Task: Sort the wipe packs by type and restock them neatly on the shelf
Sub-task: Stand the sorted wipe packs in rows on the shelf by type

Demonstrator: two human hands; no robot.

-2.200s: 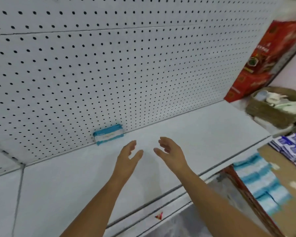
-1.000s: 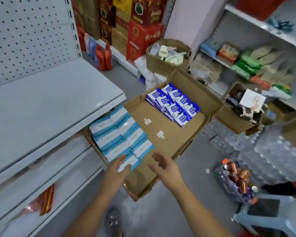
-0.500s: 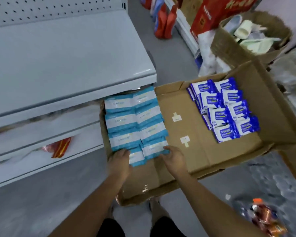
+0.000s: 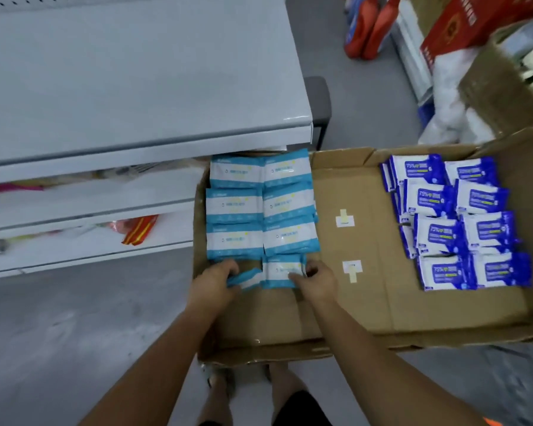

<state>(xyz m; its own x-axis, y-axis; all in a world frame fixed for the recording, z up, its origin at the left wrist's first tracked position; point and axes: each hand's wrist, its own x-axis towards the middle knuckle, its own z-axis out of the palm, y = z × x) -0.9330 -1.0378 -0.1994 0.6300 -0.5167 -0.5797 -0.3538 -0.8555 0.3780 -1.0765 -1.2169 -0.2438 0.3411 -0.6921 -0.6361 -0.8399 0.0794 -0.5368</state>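
A flat cardboard box lies open on the floor. Light blue wipe packs fill its left part in two columns. Dark blue wipe packs are stacked in its right part. My left hand grips the nearest light blue pack of the left column, and that pack is tilted up. My right hand grips the nearest light blue pack of the right column by its right edge. The white shelf stands above and to the left.
Lower shelves on the left hold a red packet and blurred goods. Red boxes, red bottles, a white sack and another cardboard box stand at the upper right. Grey floor lies at the lower left.
My view swung from the shelf's pegboard down to the box on the floor. Both hands, open above the shelf before, reached into the box and took hold of the two nearest light blue packs.
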